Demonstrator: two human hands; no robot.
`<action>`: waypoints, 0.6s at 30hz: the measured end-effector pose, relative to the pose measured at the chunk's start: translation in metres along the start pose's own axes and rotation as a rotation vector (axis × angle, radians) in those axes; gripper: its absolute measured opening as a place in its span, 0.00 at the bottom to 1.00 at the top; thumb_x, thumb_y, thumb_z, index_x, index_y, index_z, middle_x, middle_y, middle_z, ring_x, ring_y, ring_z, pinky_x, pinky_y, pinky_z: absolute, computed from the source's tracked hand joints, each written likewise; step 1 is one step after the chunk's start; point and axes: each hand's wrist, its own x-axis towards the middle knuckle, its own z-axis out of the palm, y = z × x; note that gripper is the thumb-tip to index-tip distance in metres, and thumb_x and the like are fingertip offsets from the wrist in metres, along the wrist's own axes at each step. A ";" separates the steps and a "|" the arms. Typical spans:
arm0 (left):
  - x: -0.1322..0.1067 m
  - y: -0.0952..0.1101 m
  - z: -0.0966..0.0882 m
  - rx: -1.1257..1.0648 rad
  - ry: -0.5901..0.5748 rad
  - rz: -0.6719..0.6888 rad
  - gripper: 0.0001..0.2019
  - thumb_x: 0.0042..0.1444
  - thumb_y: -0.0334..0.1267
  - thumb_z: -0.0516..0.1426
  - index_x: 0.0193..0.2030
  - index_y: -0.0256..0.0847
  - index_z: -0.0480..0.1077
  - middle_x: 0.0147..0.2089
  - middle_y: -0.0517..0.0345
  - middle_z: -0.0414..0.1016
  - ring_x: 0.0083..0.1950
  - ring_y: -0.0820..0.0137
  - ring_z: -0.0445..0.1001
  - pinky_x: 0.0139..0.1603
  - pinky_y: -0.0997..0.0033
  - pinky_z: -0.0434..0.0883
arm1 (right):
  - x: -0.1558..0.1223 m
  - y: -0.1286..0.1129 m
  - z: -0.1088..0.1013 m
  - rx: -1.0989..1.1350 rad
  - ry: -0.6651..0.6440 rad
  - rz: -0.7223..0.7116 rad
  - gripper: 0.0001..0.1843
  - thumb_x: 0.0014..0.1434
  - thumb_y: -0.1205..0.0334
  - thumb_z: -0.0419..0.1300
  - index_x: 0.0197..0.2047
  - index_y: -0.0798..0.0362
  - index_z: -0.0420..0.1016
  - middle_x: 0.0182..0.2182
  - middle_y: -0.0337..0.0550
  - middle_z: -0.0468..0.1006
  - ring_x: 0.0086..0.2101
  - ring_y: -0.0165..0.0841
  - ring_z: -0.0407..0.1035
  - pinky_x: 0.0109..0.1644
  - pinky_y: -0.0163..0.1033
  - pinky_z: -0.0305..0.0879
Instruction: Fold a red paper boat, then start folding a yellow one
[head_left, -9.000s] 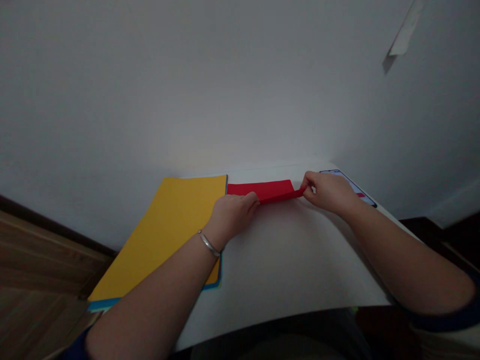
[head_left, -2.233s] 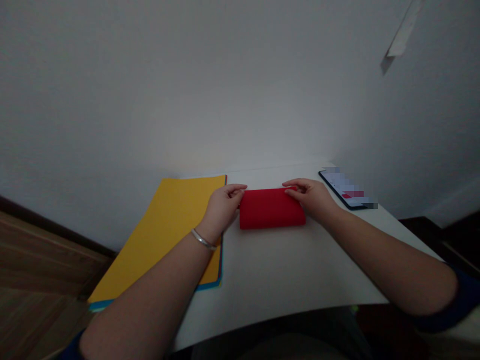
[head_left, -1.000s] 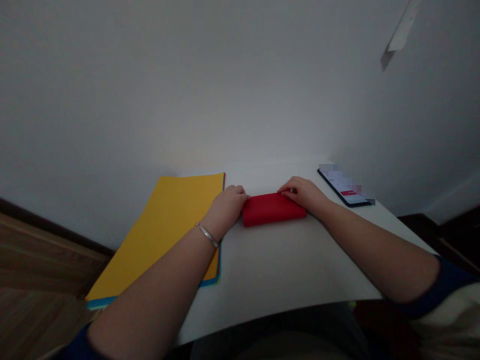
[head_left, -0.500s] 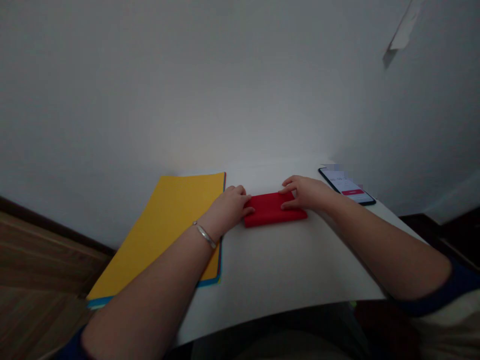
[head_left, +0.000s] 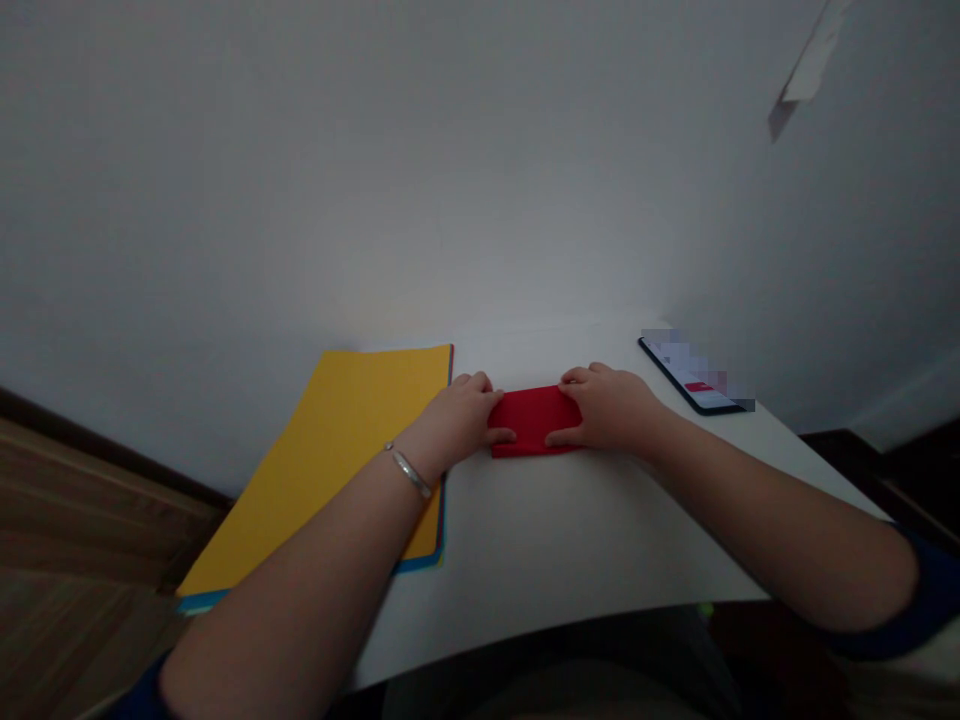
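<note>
A pale wall (head_left: pixel 480 180) rises behind a white table (head_left: pixel 585 540). On the table's left lies a stack of coloured sheets (head_left: pixel 337 440), yellow on top, with blue showing at its near edge. Right of the stack, the red folded paper (head_left: pixel 534 412) lies on the tabletop between two half-curled hands. The left hand (head_left: pixel 461 425) holds its left end, thumb near, fingers far; the right hand (head_left: pixel 615 410) spans its right end likewise. In this dim light its layers are hard to count. A phone (head_left: pixel 694 380) rests far right; a silver bracelet (head_left: pixel 411 472) rings the left wrist.
</note>
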 end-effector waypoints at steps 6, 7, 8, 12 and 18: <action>-0.003 0.004 -0.001 -0.044 0.023 -0.025 0.19 0.58 0.50 0.57 0.48 0.37 0.74 0.48 0.45 0.71 0.48 0.60 0.70 0.52 0.64 0.67 | -0.001 -0.001 -0.001 -0.037 -0.002 -0.024 0.41 0.48 0.26 0.55 0.46 0.54 0.79 0.48 0.58 0.77 0.45 0.50 0.70 0.45 0.50 0.67; -0.004 0.006 -0.002 -0.049 0.032 -0.049 0.18 0.59 0.49 0.56 0.48 0.38 0.74 0.48 0.45 0.72 0.48 0.60 0.70 0.52 0.65 0.67 | -0.001 -0.001 -0.001 -0.039 -0.001 -0.025 0.41 0.48 0.26 0.55 0.46 0.55 0.79 0.48 0.58 0.77 0.45 0.50 0.70 0.45 0.49 0.67; -0.005 0.008 -0.005 -0.050 0.041 -0.088 0.18 0.59 0.48 0.56 0.48 0.38 0.75 0.47 0.45 0.73 0.48 0.60 0.71 0.51 0.65 0.67 | -0.002 -0.001 -0.001 -0.039 0.001 -0.024 0.41 0.48 0.26 0.54 0.46 0.55 0.79 0.49 0.58 0.77 0.45 0.50 0.70 0.45 0.49 0.67; -0.010 0.017 -0.016 -0.108 0.006 -0.351 0.21 0.62 0.50 0.51 0.54 0.39 0.72 0.39 0.46 0.78 0.40 0.60 0.76 0.39 0.67 0.68 | -0.002 -0.001 0.001 -0.037 0.007 -0.021 0.42 0.48 0.25 0.54 0.46 0.55 0.79 0.49 0.58 0.77 0.45 0.49 0.70 0.44 0.49 0.67; -0.012 0.017 -0.018 -0.353 -0.042 -0.365 0.25 0.56 0.48 0.57 0.58 0.38 0.68 0.36 0.50 0.80 0.34 0.63 0.78 0.34 0.70 0.68 | -0.003 0.000 0.003 -0.051 0.024 -0.009 0.41 0.49 0.26 0.53 0.46 0.54 0.79 0.48 0.57 0.77 0.44 0.49 0.70 0.44 0.49 0.66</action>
